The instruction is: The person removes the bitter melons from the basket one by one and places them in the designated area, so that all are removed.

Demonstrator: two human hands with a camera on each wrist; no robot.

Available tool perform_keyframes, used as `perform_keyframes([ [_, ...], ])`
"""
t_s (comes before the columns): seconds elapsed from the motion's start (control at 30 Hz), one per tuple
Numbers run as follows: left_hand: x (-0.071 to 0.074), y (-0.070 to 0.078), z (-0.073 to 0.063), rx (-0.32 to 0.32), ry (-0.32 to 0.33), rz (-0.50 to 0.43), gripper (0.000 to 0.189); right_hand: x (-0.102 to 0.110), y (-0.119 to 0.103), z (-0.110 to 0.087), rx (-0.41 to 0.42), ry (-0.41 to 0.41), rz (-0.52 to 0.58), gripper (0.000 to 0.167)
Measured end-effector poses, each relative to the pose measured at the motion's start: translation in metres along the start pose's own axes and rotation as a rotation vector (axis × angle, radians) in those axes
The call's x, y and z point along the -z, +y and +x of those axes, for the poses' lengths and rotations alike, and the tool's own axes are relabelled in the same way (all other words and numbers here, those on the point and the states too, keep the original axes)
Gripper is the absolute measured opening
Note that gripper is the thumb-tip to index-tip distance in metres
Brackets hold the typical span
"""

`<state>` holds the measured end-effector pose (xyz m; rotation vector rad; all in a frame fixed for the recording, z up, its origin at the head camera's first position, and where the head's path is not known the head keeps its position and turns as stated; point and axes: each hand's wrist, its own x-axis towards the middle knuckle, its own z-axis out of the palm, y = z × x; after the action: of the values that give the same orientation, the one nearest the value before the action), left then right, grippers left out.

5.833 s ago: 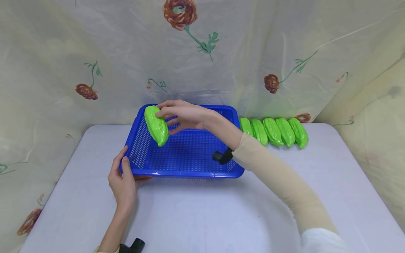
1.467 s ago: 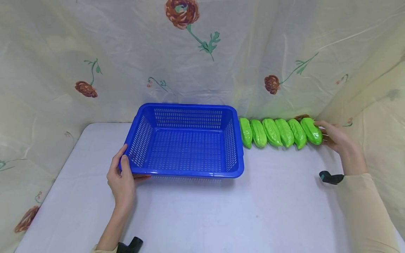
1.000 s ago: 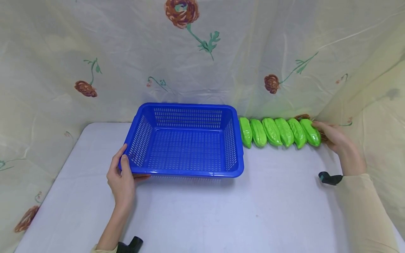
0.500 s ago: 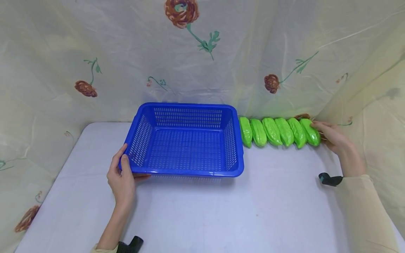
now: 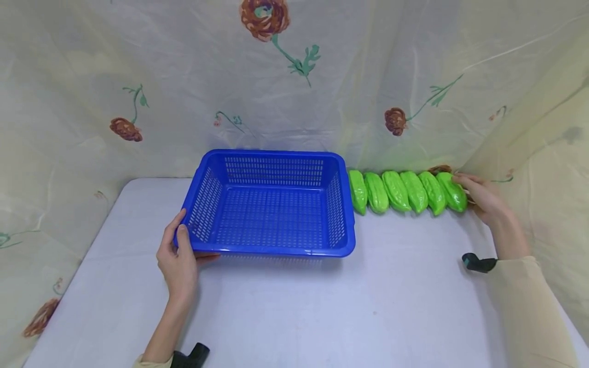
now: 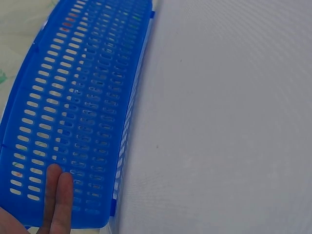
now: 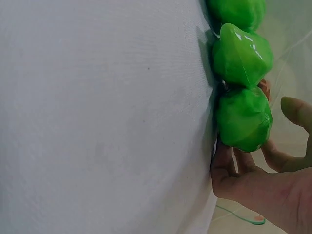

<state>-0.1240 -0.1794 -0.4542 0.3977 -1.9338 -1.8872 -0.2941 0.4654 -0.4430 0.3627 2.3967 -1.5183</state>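
Observation:
In the head view my left hand [image 5: 178, 268] holds the near left corner of a blue perforated plastic basket [image 5: 271, 252], thumb at the rim, other fingers along the outer wall. The left wrist view shows two straight fingers [image 6: 59, 200] flat against that wall. To the basket's right, several glossy, bumpy green pod-shaped vegetables stand side by side in a row. My right hand [image 5: 492, 204] is at the row's right end, fingertips touching the last green vegetable [image 5: 451, 192]. In the right wrist view one digit stands apart above that vegetable [image 7: 245, 119].
A white-covered table [image 5: 294, 312] lies under everything. A floral curtain [image 5: 184, 76] hangs right behind the basket and the row, and along both sides. The leftmost green vegetable [image 5: 357, 191] stands close against the basket's right side.
Earlier my right hand carried a green vegetable over the basket; by 1.5 s ago one was at the row's right end. It has since shifted slightly left. My left hand keeps its hold.

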Motion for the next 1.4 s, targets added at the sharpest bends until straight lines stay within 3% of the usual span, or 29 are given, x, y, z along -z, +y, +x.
perform_keyframes([
  [0.3,0.0,-0.001,0.002,-0.021,-0.004,0.048,0.043,-0.008,-0.002,-0.006,0.058,0.087,-0.083,0.08],
  [0.53,-0.001,-0.003,0.001,-0.045,0.011,0.12,0.043,-0.014,-0.002,-0.006,0.102,0.078,-0.16,0.079],
  [0.77,-0.001,-0.002,0.003,-0.045,0.015,0.1,0.042,-0.015,0.001,-0.004,0.129,0.13,-0.103,0.062],
  [0.97,-0.003,-0.001,0.004,-0.038,0.014,0.093,0.043,-0.016,-0.004,-0.006,0.115,0.112,-0.144,0.076],
  [1.4,-0.004,-0.001,0.004,-0.034,0.018,0.103,0.043,-0.017,0.0,-0.009,0.117,0.108,-0.185,0.077],
])
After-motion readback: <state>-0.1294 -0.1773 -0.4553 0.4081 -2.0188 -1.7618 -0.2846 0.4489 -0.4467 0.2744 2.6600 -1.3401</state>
